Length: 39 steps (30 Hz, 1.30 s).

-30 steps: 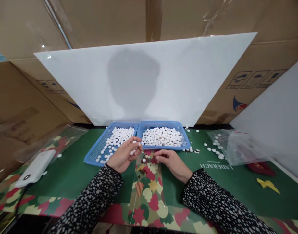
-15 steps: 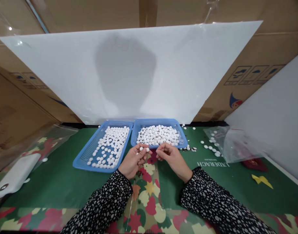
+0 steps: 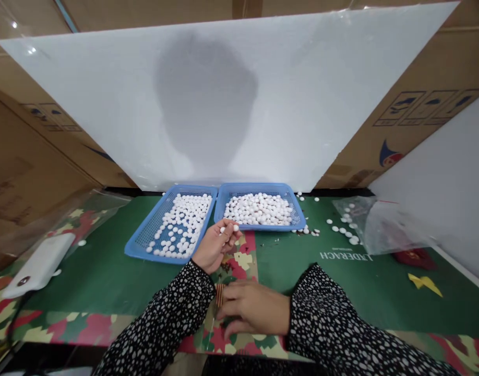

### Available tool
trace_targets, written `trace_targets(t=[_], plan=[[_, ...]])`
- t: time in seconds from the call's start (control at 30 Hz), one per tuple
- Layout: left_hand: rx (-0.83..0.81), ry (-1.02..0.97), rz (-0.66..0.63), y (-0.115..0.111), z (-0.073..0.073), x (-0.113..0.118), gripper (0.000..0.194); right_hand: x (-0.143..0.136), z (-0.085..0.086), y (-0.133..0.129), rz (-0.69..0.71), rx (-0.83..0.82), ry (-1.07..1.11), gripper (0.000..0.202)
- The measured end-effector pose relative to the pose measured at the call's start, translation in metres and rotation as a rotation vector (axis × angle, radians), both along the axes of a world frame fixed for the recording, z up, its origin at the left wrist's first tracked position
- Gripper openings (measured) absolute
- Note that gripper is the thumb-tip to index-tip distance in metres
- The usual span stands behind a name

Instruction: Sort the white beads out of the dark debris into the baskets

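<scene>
My left hand [image 3: 216,244] is closed around small white round pieces [image 3: 236,228], two of which show at the thumb and fingertips. It is just in front of the gap between two blue mesh baskets. The left basket [image 3: 143,243] holds a loose layer of similar pieces, with bare bottom showing. In the right basket [image 3: 299,209] they lie in a thicker heap, some with dark specks. My right hand [image 3: 252,308] hovers over or rests on the patterned strip near the table's front edge; I cannot tell which. Its fingers are apart and loosely bent, with nothing visible in them.
Loose white pieces [image 3: 342,230] and dark crumbs lie right of the baskets, near a clear plastic bag [image 3: 384,224]. A yellow scrap [image 3: 425,283] is at the right. At the left lies a white device [image 3: 39,266] with a cable. A white board [image 3: 294,104] stands behind.
My right hand has moved from in front of the right basket back toward the table's front edge, its fingers spreading. My left hand stays by the baskets with its pieces. The view has tilted down slightly.
</scene>
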State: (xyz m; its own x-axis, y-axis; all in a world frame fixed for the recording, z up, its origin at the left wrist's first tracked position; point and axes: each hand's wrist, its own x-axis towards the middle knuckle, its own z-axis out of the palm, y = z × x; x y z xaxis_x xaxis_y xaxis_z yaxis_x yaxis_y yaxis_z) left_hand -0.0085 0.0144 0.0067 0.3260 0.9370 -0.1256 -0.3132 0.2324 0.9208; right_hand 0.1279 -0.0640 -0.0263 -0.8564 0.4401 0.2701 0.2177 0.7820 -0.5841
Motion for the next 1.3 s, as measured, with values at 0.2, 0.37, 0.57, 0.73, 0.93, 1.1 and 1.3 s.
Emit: trace_targets(t=[0.2,0.37,0.57,0.73,0.93,1.1,1.3], plan=[[-0.002,-0.006,0.013,-0.002,0.001,-0.001,0.034,-0.004,-0.009,-0.002,-0.030,-0.007,0.036,0.016],[0.006,0.025,0.049,-0.003,0.000,-0.001,0.028,0.015,0.012,0.013,-0.325,-0.426,0.368,0.008],[0.012,0.042,0.062,-0.004,-0.003,0.002,0.029,0.036,0.025,0.039,-0.598,-0.669,0.697,0.016],[0.012,0.073,0.035,-0.005,-0.006,0.004,0.031,0.040,0.021,0.046,-0.658,-0.666,0.786,0.016],[0.008,0.059,-0.004,-0.009,-0.008,0.008,0.032,0.036,0.022,0.045,-0.666,-0.609,0.744,0.014],[-0.012,0.048,-0.001,-0.010,-0.009,0.009,0.028,0.033,0.020,0.044,-0.713,-0.448,0.717,0.013],[-0.029,0.034,0.024,-0.011,-0.007,0.010,0.029,0.033,0.018,0.044,-0.709,-0.400,0.696,0.009]])
